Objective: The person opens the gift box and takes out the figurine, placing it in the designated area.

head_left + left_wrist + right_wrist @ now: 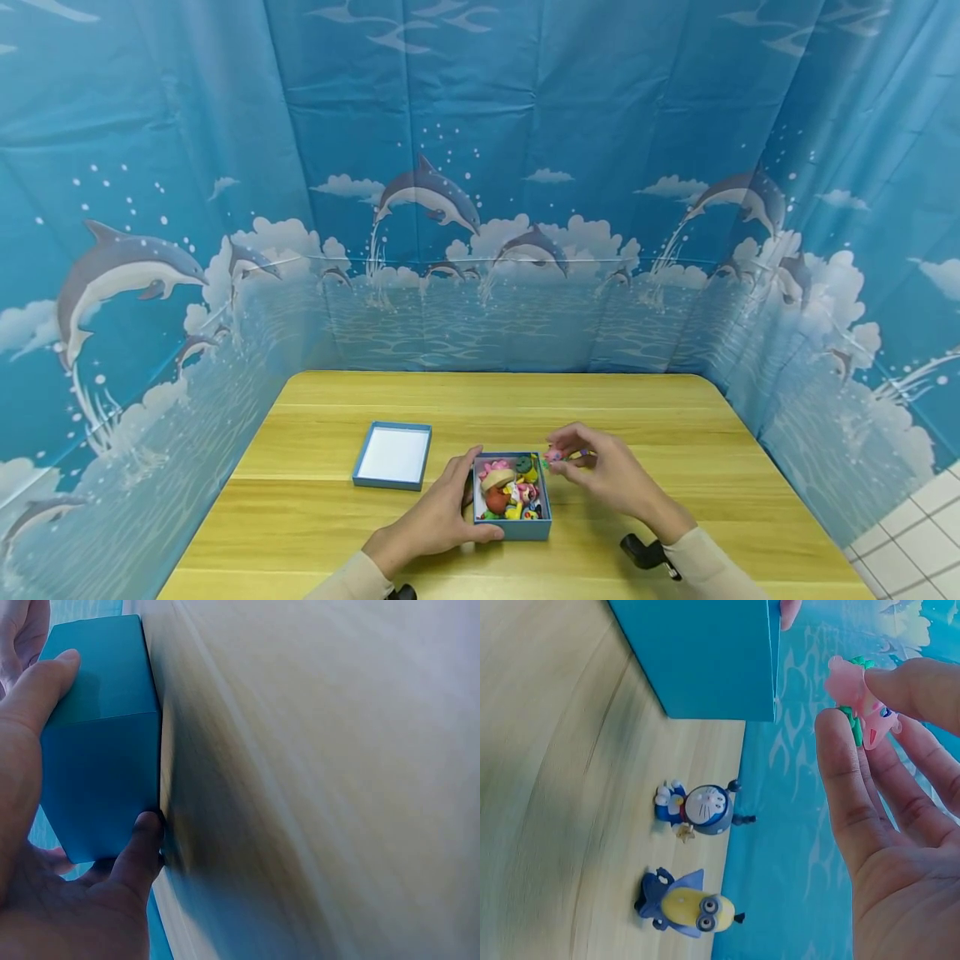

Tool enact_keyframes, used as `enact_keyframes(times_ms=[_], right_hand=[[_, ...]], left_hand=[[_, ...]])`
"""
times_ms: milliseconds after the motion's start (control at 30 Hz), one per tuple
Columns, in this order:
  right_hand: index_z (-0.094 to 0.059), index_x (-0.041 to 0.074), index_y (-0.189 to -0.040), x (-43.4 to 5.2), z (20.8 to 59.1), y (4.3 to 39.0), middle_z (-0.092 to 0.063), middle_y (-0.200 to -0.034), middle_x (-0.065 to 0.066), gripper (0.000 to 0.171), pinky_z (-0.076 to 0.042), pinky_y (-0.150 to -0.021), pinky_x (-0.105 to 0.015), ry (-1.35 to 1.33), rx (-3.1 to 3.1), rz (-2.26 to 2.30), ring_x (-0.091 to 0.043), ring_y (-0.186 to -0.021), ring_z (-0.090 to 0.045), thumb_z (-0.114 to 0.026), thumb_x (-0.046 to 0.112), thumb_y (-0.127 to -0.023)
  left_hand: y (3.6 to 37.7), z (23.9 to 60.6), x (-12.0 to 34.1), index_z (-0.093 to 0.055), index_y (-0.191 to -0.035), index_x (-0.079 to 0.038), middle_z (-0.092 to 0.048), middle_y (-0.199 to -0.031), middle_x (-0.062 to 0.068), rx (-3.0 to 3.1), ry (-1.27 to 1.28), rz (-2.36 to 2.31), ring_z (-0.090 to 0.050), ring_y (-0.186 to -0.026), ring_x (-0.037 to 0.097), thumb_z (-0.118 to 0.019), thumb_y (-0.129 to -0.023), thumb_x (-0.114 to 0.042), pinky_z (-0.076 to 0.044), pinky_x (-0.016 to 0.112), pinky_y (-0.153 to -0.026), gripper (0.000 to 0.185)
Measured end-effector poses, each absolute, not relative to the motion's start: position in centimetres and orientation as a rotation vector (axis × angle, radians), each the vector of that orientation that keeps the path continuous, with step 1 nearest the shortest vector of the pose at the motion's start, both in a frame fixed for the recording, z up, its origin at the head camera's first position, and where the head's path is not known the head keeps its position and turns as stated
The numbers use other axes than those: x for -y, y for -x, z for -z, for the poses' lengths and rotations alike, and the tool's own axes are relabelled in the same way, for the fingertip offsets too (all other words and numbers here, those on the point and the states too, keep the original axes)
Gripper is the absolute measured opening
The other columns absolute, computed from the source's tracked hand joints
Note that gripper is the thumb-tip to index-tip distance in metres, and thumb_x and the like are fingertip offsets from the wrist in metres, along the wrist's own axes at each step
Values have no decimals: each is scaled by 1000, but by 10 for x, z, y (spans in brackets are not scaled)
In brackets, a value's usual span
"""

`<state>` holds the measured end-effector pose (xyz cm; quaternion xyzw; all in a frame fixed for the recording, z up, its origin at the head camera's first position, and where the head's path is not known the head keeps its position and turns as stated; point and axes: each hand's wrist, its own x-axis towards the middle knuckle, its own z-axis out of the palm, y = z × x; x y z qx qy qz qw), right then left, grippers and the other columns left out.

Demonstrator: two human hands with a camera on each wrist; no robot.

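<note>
In the head view an open blue box (517, 530) full of small toy figures (498, 500) stands on the table. My left hand (438, 517) grips its left side, thumb at the front wall and fingers at the far left corner; the left wrist view shows the thumb and fingertips against the blue walls (105, 780). Just right of the box, my right hand (611, 473) pinches a pink toy figure (847, 682) with green parts between thumb and fingers, raised above the table. A blue cat figure (707, 808) and a yellow goggle-eyed figure (694, 906) stand below that hand.
Left of the box a blue lid (390, 482) lies with its white inside up. The wooden table (300, 533) is walled by a blue dolphin-print curtain (480, 317) at the back and sides. A black wrist mount (643, 552) sits by the right sleeve.
</note>
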<state>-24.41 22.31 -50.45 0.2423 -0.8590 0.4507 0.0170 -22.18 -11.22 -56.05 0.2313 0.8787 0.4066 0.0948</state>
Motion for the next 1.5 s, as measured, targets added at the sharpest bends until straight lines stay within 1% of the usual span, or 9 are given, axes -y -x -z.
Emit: enact_keyframes(times_ms=[133, 367, 600, 800, 900, 1067, 1167, 1367, 1500], right_hand=[[-77, 19, -138, -228, 505, 245, -83, -126, 0, 36, -71, -93, -31, -745, 2662, -1385, -14, -111, -81, -90, 15, -104], [-77, 15, -141, -235, 506, 246, -84, -126, -4, 38, -70, -89, -27, -745, 2651, -1350, -12, -109, -80, -89, 16, -106], [-78, 15, -141, -240, 506, 247, -84, -127, -1, 38, -70, -91, -27, -715, 2654, -1352, -11, -110, -79, -89, 13, -105], [-78, 9, -140, -246, 507, 247, -83, -128, -6, 37, -71, -92, -32, -717, 2640, -1345, -15, -111, -80, -89, 16, -106], [-77, 7, -140, -248, 507, 247, -83, -128, -5, 38, -71, -93, -31, -687, 2642, -1349, -13, -111, -80, -90, 14, -105], [-78, 11, -138, -252, 507, 248, -84, -125, -3, 38, -70, -93, -30, -655, 2628, -1337, -11, -110, -80, -91, 10, -102], [-78, 14, -137, -257, 508, 248, -85, -125, -4, 38, -71, -93, -30, -653, 2621, -1326, -11, -109, -80, -92, 10, -102], [-77, 18, -137, -266, 511, 251, -83, -124, -1, 38, -71, -92, -31, -624, 2638, -1315, -10, -109, -81, -91, 12, -103], [-76, 17, -137, -272, 511, 251, -83, -123, -2, 38, -70, -91, -32, -624, 2631, -1275, -11, -107, -81, -91, 10, -103]], left_hand=[[222, 561, 112, -12, -189, -28, -38, -185, 15, -2609, -683, -1196, -57, -160, 34, -93, -94, -69, -53, 59, -129, 131], [222, 561, 112, -13, -189, -28, -38, -185, 14, -2611, -678, -1192, -57, -160, 33, -93, -94, -68, -53, 59, -128, 131], [223, 561, 112, -14, -189, -23, -38, -185, 15, -2612, -683, -1193, -56, -161, 34, -93, -94, -68, -52, 60, -129, 132], [222, 561, 111, -13, -189, -27, -38, -185, 16, -2616, -683, -1195, -57, -160, 34, -93, -94, -70, -52, 61, -129, 132], [221, 561, 111, -13, -189, -29, -38, -185, 15, -2615, -679, -1198, -57, -160, 34, -93, -93, -70, -52, 61, -129, 132], [221, 561, 111, -11, -189, -32, -37, -185, 14, -2610, -667, -1195, -55, -162, 34, -93, -93, -70, -52, 62, -129, 131], [221, 561, 111, -11, -189, -32, -37, -186, 13, -2603, -666, -1196, -55, -162, 34, -93, -94, -69, -52, 61, -129, 131], [220, 559, 111, -13, -189, -23, -36, -186, 14, -2584, -662, -1210, -56, -161, 33, -93, -95, -66, -51, 61, -129, 131], [219, 558, 111, -14, -189, -20, -35, -187, 15, -2584, -662, -1207, -55, -162, 34, -94, -95, -65, -51, 62, -129, 132]])
